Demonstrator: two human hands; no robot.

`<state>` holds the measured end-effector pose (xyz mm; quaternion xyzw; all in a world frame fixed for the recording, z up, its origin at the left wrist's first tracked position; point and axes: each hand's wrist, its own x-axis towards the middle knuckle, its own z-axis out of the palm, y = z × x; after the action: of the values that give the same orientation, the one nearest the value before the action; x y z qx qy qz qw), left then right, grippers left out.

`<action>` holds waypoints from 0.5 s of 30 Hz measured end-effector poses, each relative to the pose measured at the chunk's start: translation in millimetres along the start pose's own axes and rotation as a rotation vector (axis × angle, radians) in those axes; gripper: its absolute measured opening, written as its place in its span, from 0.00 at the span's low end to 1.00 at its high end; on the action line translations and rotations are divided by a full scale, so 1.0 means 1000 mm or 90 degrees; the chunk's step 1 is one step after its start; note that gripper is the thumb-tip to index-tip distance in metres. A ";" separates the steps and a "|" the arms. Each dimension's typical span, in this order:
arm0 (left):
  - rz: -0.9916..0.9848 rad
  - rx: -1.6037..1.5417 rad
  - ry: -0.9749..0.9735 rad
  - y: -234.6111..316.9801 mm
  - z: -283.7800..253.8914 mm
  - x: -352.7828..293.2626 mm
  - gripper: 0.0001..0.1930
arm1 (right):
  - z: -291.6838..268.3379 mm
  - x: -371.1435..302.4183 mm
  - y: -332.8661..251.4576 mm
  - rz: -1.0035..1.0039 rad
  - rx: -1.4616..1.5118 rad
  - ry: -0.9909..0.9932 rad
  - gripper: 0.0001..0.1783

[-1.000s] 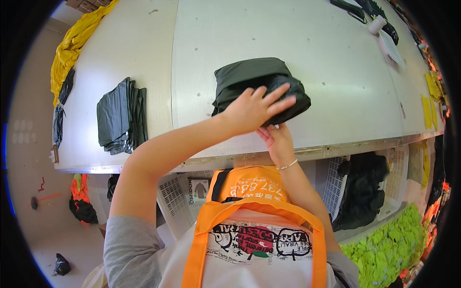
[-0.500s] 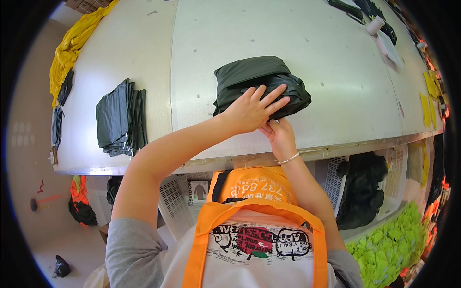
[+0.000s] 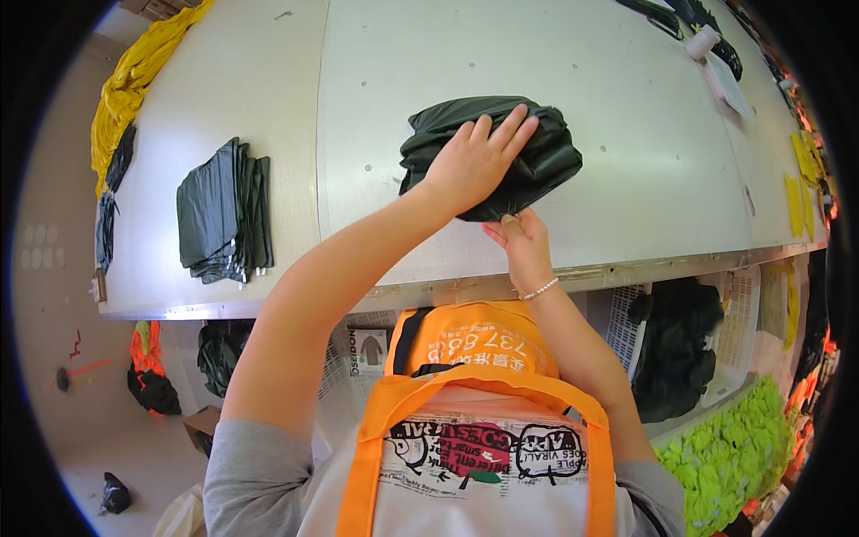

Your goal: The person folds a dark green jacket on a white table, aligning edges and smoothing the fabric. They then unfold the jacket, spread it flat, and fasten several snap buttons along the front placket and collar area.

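A plump folded bundle of thin, shiny dark green fabric (image 3: pixel 546 157) lies on the pale tabletop (image 3: pixel 385 54), its exact kind unclear. My left hand (image 3: pixel 470 161) rests flat across its top, fingers stretched out toward the far edge. At the near edge of the bundle, my right hand (image 3: pixel 526 246) pinches a bit of the fabric between thumb and fingers; a beaded bracelet circles that wrist. To the left lies a stack of flat, folded dark green pieces (image 3: pixel 210 215), untouched by either hand.
Yellow fabric (image 3: pixel 134 80) lies along the table's left edge. A whitish roll (image 3: pixel 702 42) sits at the far right near dark items. Below the front edge stand a white crate (image 3: pixel 729 358) holding dark fabric and a heap of lime-green pieces (image 3: pixel 729 447).
My left hand has slid farther away over the bundle. The near side's shiny fabric now covers the opening that showed beneath the far flap. My right hand stays at the near edge.
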<state>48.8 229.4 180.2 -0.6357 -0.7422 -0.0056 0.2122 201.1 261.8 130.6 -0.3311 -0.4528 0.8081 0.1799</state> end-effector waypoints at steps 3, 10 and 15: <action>0.044 -0.076 -0.015 0.004 0.000 0.006 0.34 | -0.018 0.009 0.002 -0.097 -0.063 0.023 0.09; -0.032 -0.336 -0.033 0.011 -0.011 0.010 0.30 | -0.021 -0.008 -0.019 -0.685 -0.818 -0.059 0.11; 0.048 -0.310 -0.072 0.024 0.004 0.018 0.29 | -0.045 0.040 0.010 -0.346 -1.163 -0.002 0.09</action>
<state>68.9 252.1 176.0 -0.6949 -0.7052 -0.1405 0.0113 203.6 308.0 90.7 -0.2259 -0.9709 0.0727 0.0328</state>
